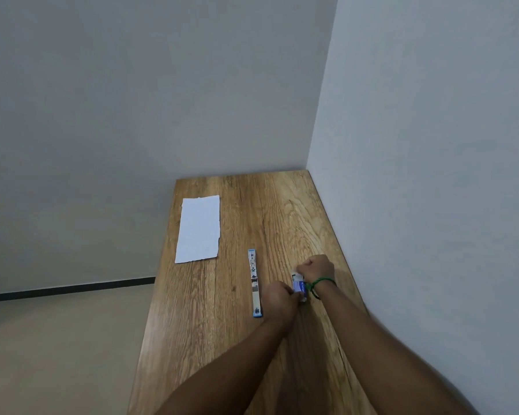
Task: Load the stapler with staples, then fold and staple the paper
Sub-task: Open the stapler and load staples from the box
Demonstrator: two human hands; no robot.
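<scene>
Both hands [297, 283] on staple box [299, 286], nr table [222, 354] rt edge, stapler [255, 283] beside

White paper [198, 229]; blue-silver stapler [255, 283]; blue-white staple box [299, 286]; wood-grain table [222, 339]; green wristband [321, 282].

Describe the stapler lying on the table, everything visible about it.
The stapler lies swung fully open in one long, thin line on the wooden table, running away from the person. It looks like silvery metal with blue plastic at both ends. Neither hand touches it: the left hand is just to its right, sharing a small blue box with the right hand. The white paper lies apart, further off to the left.
</scene>
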